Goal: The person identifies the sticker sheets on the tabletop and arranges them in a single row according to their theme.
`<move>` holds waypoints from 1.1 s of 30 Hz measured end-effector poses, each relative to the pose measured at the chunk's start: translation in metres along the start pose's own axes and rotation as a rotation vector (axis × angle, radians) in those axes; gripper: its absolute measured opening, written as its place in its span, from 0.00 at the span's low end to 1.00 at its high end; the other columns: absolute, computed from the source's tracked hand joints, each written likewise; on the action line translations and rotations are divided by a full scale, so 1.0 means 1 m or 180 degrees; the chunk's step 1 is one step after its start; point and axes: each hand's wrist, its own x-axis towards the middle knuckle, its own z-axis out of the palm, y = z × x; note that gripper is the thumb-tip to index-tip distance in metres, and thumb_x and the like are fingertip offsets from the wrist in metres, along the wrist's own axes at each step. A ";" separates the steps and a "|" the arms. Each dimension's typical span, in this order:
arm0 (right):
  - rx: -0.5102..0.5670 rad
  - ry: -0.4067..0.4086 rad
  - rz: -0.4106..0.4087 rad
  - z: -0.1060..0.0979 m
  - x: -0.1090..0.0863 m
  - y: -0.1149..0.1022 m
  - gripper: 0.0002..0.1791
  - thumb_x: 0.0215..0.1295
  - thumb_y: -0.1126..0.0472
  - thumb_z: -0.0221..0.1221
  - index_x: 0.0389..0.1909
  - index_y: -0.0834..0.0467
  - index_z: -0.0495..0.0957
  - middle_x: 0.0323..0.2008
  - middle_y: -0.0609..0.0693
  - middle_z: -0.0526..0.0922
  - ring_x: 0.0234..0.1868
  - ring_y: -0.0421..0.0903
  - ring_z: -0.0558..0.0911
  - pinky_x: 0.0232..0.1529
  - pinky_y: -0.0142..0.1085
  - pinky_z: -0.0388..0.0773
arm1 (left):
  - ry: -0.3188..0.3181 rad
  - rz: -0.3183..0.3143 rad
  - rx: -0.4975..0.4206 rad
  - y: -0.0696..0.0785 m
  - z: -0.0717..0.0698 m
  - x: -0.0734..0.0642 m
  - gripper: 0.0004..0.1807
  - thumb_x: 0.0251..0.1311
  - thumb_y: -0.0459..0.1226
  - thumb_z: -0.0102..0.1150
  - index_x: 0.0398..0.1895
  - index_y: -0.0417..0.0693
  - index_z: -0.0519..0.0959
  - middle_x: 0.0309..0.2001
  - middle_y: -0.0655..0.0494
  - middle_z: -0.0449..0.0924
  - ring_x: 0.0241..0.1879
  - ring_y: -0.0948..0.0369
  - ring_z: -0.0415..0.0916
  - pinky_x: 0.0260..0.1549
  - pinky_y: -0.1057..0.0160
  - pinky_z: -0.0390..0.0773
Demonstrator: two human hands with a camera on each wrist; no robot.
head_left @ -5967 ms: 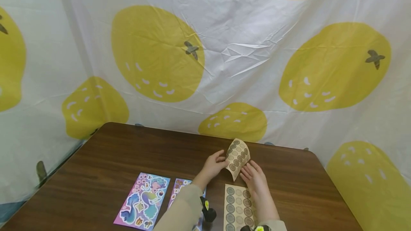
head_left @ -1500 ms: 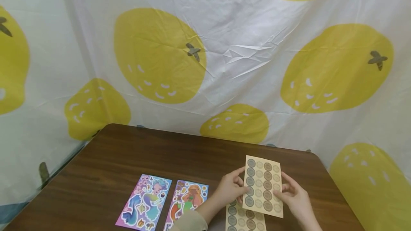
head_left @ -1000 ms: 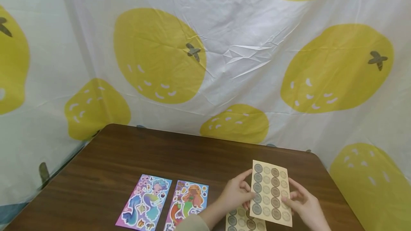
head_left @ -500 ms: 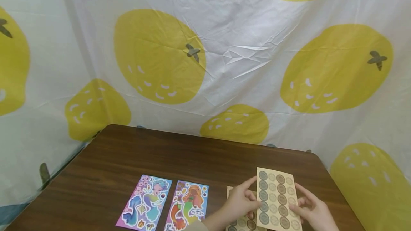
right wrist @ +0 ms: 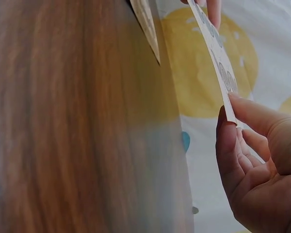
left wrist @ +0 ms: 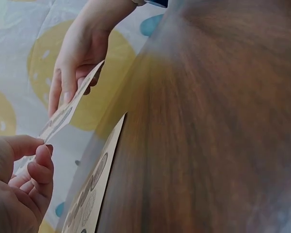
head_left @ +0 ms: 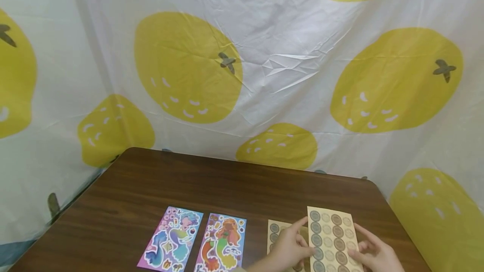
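Both hands hold a tan sticker sheet (head_left: 332, 238) printed with rows of round seal designs, raised above the table. My left hand (head_left: 289, 244) pinches its left edge between thumb and fingers; my right hand (head_left: 378, 253) pinches the right edge the same way. In the right wrist view the held sheet (right wrist: 218, 63) appears nearly edge-on between thumb and fingers. A second tan sticker sheet (head_left: 274, 232) lies on the table behind the left hand, partly covered by it and by the held sheet. The left wrist view shows this second sheet (left wrist: 94, 189) flat on the wood.
Two mermaid sticker sheets lie left of the hands: a blue-haired one (head_left: 170, 238) and an orange-haired one (head_left: 221, 242). The dark brown wooden table (head_left: 189, 179) ends at a white curtain (head_left: 280, 32) with yellow lemons.
Six seconds ago the held sheet was curled farther back on the table. Since then it has been flattened out between both hands, and lately moved right and nearer the front.
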 end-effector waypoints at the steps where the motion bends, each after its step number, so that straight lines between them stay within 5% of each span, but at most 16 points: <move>1: -0.0057 -0.0003 -0.0017 -0.001 0.000 0.001 0.49 0.52 0.62 0.70 0.72 0.62 0.53 0.28 0.57 0.80 0.25 0.50 0.82 0.27 0.42 0.82 | 0.0010 -0.0026 0.0015 0.000 0.001 0.000 0.43 0.47 0.25 0.69 0.70 0.47 0.63 0.16 0.60 0.77 0.06 0.69 0.64 0.08 0.73 0.70; 4: -0.0156 -0.0042 -0.0107 -0.003 0.000 0.007 0.44 0.52 0.61 0.70 0.70 0.43 0.61 0.27 0.57 0.80 0.24 0.48 0.81 0.26 0.39 0.82 | 0.0009 -0.0080 0.0061 0.001 0.004 0.000 0.43 0.47 0.25 0.69 0.69 0.45 0.63 0.16 0.60 0.76 0.06 0.69 0.63 0.09 0.75 0.70; 8: -0.0106 -0.0206 -0.0195 -0.008 0.000 0.015 0.35 0.52 0.58 0.70 0.45 0.17 0.63 0.26 0.57 0.80 0.24 0.46 0.80 0.25 0.37 0.80 | -0.0043 -0.0119 0.0091 0.000 0.007 0.001 0.42 0.47 0.25 0.69 0.69 0.42 0.63 0.15 0.59 0.76 0.06 0.69 0.64 0.09 0.74 0.72; 20: 0.0366 -0.0576 -0.0012 -0.022 0.004 0.032 0.38 0.55 0.64 0.68 0.40 0.12 0.63 0.28 0.56 0.77 0.27 0.47 0.82 0.27 0.38 0.81 | 0.0121 -0.0374 0.0193 0.000 0.023 0.006 0.40 0.44 0.23 0.69 0.65 0.40 0.68 0.18 0.53 0.79 0.07 0.69 0.65 0.10 0.74 0.71; 21: 0.0330 -0.0566 0.0006 -0.022 0.004 0.033 0.38 0.55 0.63 0.68 0.48 0.15 0.65 0.28 0.56 0.77 0.27 0.47 0.82 0.27 0.37 0.81 | 0.0141 -0.0369 0.0229 0.000 0.024 0.006 0.40 0.43 0.22 0.69 0.65 0.39 0.68 0.17 0.53 0.79 0.07 0.69 0.65 0.10 0.74 0.71; 23: 0.0284 -0.0535 0.0080 -0.023 0.004 0.035 0.36 0.54 0.61 0.69 0.48 0.17 0.65 0.28 0.56 0.77 0.27 0.47 0.81 0.27 0.37 0.81 | 0.0158 -0.0375 0.0303 0.000 0.026 0.006 0.40 0.42 0.22 0.69 0.64 0.39 0.68 0.18 0.51 0.79 0.07 0.69 0.66 0.11 0.73 0.73; 24: 0.0233 -0.0525 0.0095 -0.024 0.005 0.036 0.39 0.53 0.60 0.70 0.58 0.23 0.65 0.28 0.55 0.77 0.27 0.47 0.81 0.27 0.38 0.81 | 0.0169 -0.0359 0.0342 0.000 0.027 0.006 0.40 0.42 0.21 0.69 0.64 0.39 0.69 0.24 0.45 0.82 0.07 0.70 0.66 0.12 0.73 0.74; 26: 0.0081 -0.0469 0.0130 -0.025 0.006 0.038 0.47 0.51 0.59 0.71 0.72 0.45 0.58 0.27 0.55 0.77 0.27 0.47 0.81 0.27 0.38 0.80 | 0.0151 -0.0385 0.0350 0.000 0.028 0.006 0.40 0.41 0.21 0.69 0.64 0.38 0.68 0.18 0.47 0.79 0.07 0.70 0.66 0.12 0.72 0.74; 30: -0.0101 -0.0489 0.0158 -0.027 0.008 0.042 0.59 0.50 0.57 0.72 0.67 0.76 0.40 0.26 0.54 0.77 0.28 0.49 0.81 0.28 0.38 0.80 | 0.0153 -0.0429 0.0442 0.001 0.032 0.007 0.40 0.41 0.21 0.70 0.63 0.38 0.68 0.17 0.49 0.78 0.07 0.69 0.66 0.14 0.72 0.76; 33: -0.0119 -0.0557 0.0097 -0.029 0.010 0.044 0.55 0.51 0.57 0.71 0.71 0.69 0.45 0.26 0.54 0.78 0.27 0.48 0.81 0.27 0.37 0.80 | 0.0165 -0.0501 0.0500 0.002 0.033 0.009 0.41 0.40 0.22 0.70 0.64 0.39 0.68 0.10 0.58 0.72 0.06 0.69 0.64 0.13 0.72 0.75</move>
